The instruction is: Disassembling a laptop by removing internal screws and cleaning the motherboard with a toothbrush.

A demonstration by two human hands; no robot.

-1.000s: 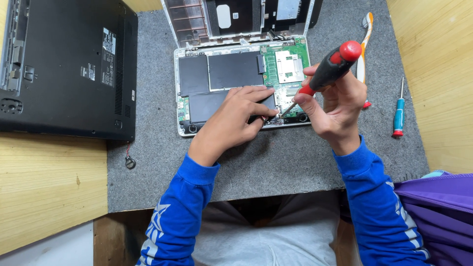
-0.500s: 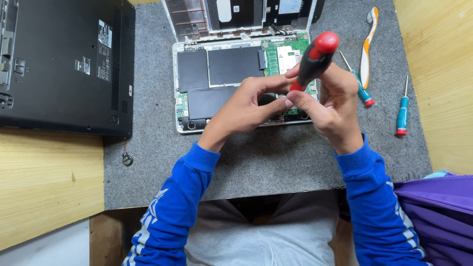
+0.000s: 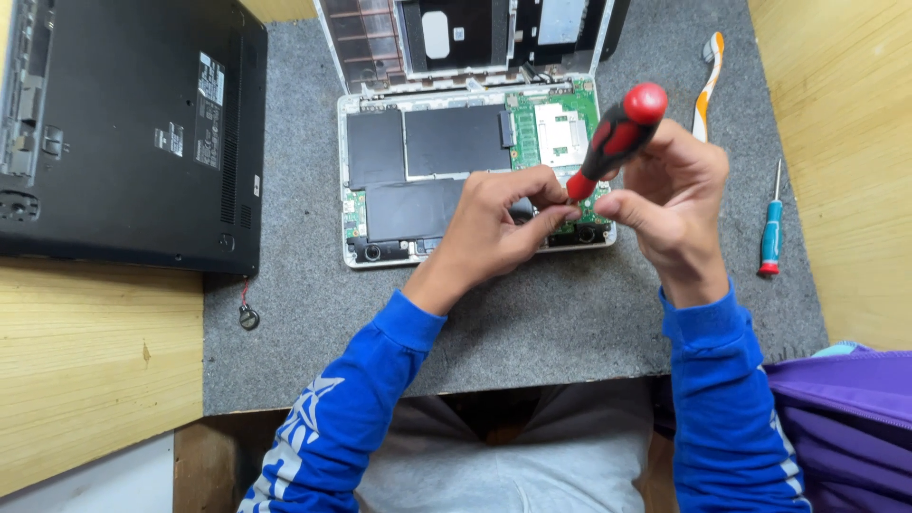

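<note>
An opened small laptop (image 3: 446, 161) lies on a grey mat (image 3: 532, 313), its black battery cells and green circuit board (image 3: 556, 133) exposed. My right hand (image 3: 670, 204) holds a red-and-black screwdriver (image 3: 617, 133), tilted with the handle up and to the right. My left hand (image 3: 499, 223) hovers over the laptop's lower right part, its fingertips pinched at the screwdriver's tip. Whether a screw sits between the fingers is hidden.
A black laptop (image 3: 133, 133) lies bottom-up at the left, partly on the wooden table (image 3: 85, 351). A coin cell with wires (image 3: 248, 316) rests on the mat. A small blue-and-red screwdriver (image 3: 770, 233) and an orange-white pry tool (image 3: 708, 71) lie at the right. Purple cloth (image 3: 845, 418) is at the lower right.
Both hands lifted from the laptop's lower right corner and came together; the screwdriver rose off the board and my left fingers now pinch at its tip.
</note>
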